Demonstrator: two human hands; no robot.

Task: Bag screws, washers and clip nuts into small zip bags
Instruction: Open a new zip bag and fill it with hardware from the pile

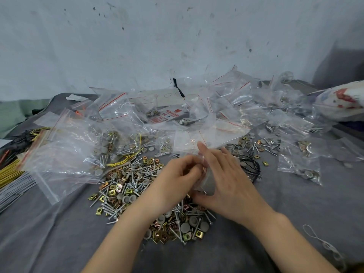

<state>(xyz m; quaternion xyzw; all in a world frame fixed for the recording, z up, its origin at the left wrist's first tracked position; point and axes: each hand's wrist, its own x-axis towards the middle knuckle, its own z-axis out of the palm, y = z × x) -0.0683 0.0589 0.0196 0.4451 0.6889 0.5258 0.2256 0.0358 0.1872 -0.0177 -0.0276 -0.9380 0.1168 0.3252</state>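
A loose heap of silver screws, grey round washers and brass clip nuts [137, 186] covers the middle of the grey cloth. Above its near part, both my hands meet on one small clear zip bag [208, 183]. My left hand [177, 178] has its fingers curled at the bag's mouth, and what they pinch is hidden. My right hand [222, 178] wraps round the bag from the right, thumb underneath. The bag's contents are not visible.
Many clear zip bags with red seal lines [110, 125] lie piled at the back, some filled [299, 170]. A white label box [169, 115] sits among them. Yellow cable ties [9, 172] lie at the left, a white loop [323, 243] at the right.
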